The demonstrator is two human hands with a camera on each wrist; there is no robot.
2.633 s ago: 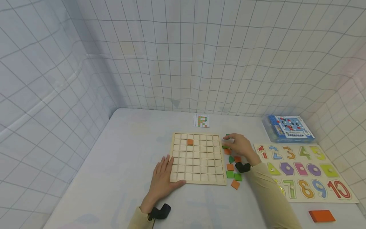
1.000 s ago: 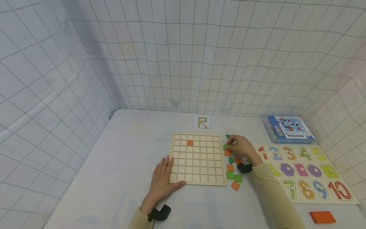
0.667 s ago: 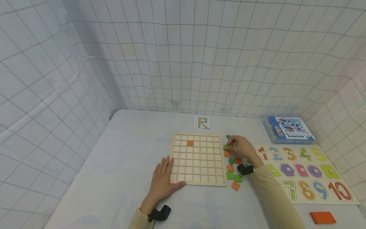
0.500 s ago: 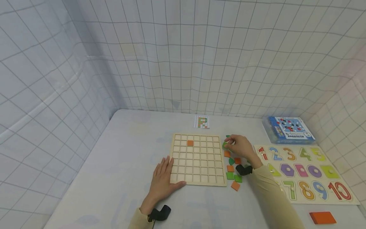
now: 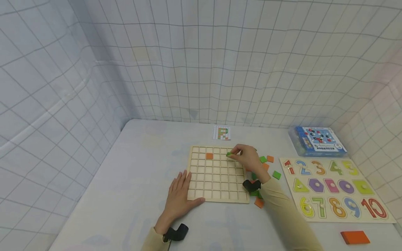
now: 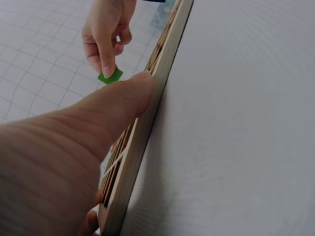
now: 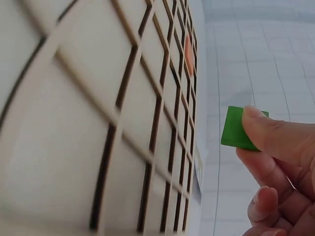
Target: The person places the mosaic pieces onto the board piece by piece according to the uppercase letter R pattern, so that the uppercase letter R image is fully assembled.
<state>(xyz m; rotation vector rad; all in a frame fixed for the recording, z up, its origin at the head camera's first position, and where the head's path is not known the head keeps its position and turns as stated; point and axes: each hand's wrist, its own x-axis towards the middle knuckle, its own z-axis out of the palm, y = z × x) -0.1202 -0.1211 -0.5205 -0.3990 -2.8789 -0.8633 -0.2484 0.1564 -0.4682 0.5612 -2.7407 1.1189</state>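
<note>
My right hand (image 5: 246, 157) pinches a green square tile (image 7: 235, 129) between thumb and fingertips, above the upper right cells of the wooden grid board (image 5: 216, 177). In the right wrist view the tile is apart from the board. An orange square tile (image 5: 209, 156) lies in a cell near the board's upper left. My left hand (image 5: 179, 195) rests flat on the lower left corner of the board, its fingers straight; its thumb (image 6: 123, 96) lies along the near edge. Loose orange and green tiles (image 5: 276, 175) lie right of the board, partly hidden by the right hand and wrist.
A small pattern card (image 5: 221, 132) lies behind the board. To the right are a number and shape puzzle board (image 5: 323, 176), a clear and blue box (image 5: 317, 141) behind it, and an orange block (image 5: 355, 237) at the front. Grid-lined cloth hangs around the table.
My right hand has taken a green tile from the loose pile and moved left with it over the board. The left hand has stayed in place.
</note>
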